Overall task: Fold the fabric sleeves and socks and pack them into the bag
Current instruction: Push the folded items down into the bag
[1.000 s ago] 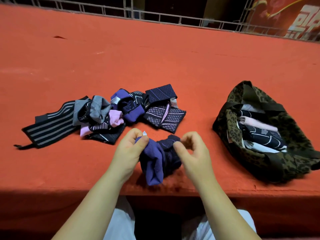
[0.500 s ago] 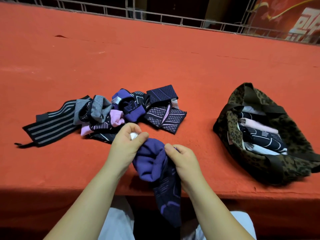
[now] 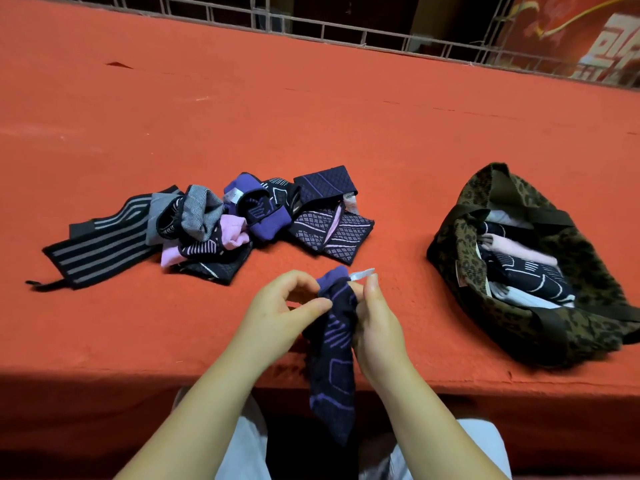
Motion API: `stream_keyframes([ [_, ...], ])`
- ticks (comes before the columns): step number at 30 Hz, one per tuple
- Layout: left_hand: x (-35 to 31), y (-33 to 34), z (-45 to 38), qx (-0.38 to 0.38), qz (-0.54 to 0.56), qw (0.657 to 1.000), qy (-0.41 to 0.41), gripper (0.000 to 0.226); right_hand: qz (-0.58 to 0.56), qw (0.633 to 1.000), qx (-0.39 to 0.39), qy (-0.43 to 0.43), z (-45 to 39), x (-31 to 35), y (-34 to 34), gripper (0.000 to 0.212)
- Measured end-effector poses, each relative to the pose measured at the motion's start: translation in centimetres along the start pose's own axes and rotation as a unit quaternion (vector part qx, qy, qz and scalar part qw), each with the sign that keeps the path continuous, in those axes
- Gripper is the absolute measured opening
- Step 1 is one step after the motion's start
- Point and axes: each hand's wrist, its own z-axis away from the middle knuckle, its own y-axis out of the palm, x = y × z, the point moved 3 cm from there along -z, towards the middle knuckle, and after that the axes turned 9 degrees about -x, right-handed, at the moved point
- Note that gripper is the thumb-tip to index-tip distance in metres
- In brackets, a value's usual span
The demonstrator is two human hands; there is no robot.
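Purple sock hanging between both hands, left hand and right hand pinching its cuff

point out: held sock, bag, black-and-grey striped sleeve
held sock (image 3: 334, 355), head view, patterned middle hanging over the table edge
bag (image 3: 467, 258), head view, leopard-print near wall
black-and-grey striped sleeve (image 3: 100, 251), head view, flat striped body

Both forearms extended forward, left hand and right hand close together, fingers curled, pinching.
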Motion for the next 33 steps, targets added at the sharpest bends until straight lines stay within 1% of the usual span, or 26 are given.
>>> stream_keyframes([
  [2, 0.2, -0.1, 0.0, 0.014, 0.001, 1.0, -0.009, 0.007, 0.011, 0.999, 0.033, 0.007, 0.1, 0.0, -0.1, 0.079],
  [3, 0.2, -0.1, 0.0, 0.022, 0.012, 1.0, -0.019, 0.008, 0.013, 0.999, 0.047, 0.007, 0.2, 0.0, -0.1, 0.076],
  [6, 1.2, -0.2, 0.0, 0.02, 0.102, 0.991, -0.083, 0.012, 0.054, 0.994, 0.084, -0.034, 0.3, 0.7, -0.3, 0.045],
  [7, 1.4, -0.3, -0.1, 0.009, 0.132, 0.986, -0.106, 0.014, 0.081, 0.991, 0.092, -0.051, 0.3, 1.1, -0.4, 0.039],
  [9, 1.6, -0.8, -0.3, -0.02, 0.146, 0.981, -0.13, 0.018, 0.147, 0.984, 0.072, -0.066, 0.0, 1.6, -1.0, 0.037],
  [12, 1.2, -1.8, -0.8, -0.047, 0.083, 0.986, -0.138, 0.025, 0.224, 0.971, 0.034, -0.07, -0.5, 2.3, -2.4, 0.031],
  [13, 1.2, -2.0, -1.0, -0.028, 0.047, 0.989, -0.138, 0.024, 0.237, 0.969, 0.028, -0.065, -0.5, 2.6, -2.8, 0.031],
  [14, 1.3, -2.1, -1.1, 0.014, 0.004, 0.989, -0.144, 0.025, 0.244, 0.968, 0.027, -0.059, -0.5, 2.7, -3.3, 0.031],
  [15, 1.3, -2.2, -1.1, 0.069, -0.032, 0.985, -0.155, 0.031, 0.251, 0.966, 0.033, -0.056, -0.5, 2.7, -3.6, 0.032],
  [16, 1.5, -2.2, -1.0, 0.118, -0.051, 0.977, -0.171, 0.036, 0.263, 0.962, 0.042, -0.056, -0.5, 2.7, -3.7, 0.033],
  [17, 1.7, -2.1, -0.9, 0.149, -0.054, 0.971, -0.18, 0.037, 0.281, 0.956, 0.055, -0.06, -0.4, 2.6, -3.7, 0.035],
  [18, 1.7, -1.9, -0.9, 0.161, -0.056, 0.969, -0.182, 0.034, 0.299, 0.949, 0.073, -0.064, -0.3, 2.6, -3.5, 0.035],
  [19, 1.7, -1.7, -1.1, 0.156, -0.056, 0.971, -0.171, 0.029, 0.309, 0.944, 0.098, -0.07, -0.1, 2.6, -3.3, 0.035],
  [21, 1.6, -1.4, -1.4, 0.13, -0.066, 0.981, -0.126, 0.02, 0.307, 0.936, 0.152, -0.084, 0.4, 2.5, -2.7, 0.041],
  [22, 1.4, -1.2, -1.5, 0.129, -0.07, 0.984, -0.101, 0.021, 0.302, 0.934, 0.17, -0.089, 0.6, 2.5, -2.5, 0.038],
  [24, 1.5, -0.9, -1.4, 0.148, -0.062, 0.985, -0.064, 0.024, 0.284, 0.935, 0.193, -0.09, 0.9, 2.6, -2.0, 0.029],
  [26, 1.2, -0.5, -1.1, 0.149, -0.046, 0.986, -0.05, 0.007, 0.272, 0.935, 0.205, -0.098, 1.1, 2.7, -1.6, 0.029],
  [27, 1.1, -0.5, -1.1, 0.135, -0.044, 0.989, -0.049, 0.005, 0.268, 0.935, 0.205, -0.108, 1.1, 2.7, -1.5, 0.029],
  [29, 1.5, -0.7, -1.2, 0.086, -0.022, 0.994, -0.068, 0.021, 0.264, 0.937, 0.194, -0.12, 0.9, 2.6, -1.6, 0.03],
  [31, 2.1, -1.2, -1.4, 0.026, 0.049, 0.99, -0.127, 0.032, 0.28, 0.94, 0.157, -0.117, 0.6, 2.7, -2.0, 0.033],
  [33, 2.4, -1.7, -1.5, -0.029, 0.151, 0.97, -0.186, 0.03, 0.308, 0.937, 0.116, -0.114, 0.4, 3.0, -2.4, 0.033],
])
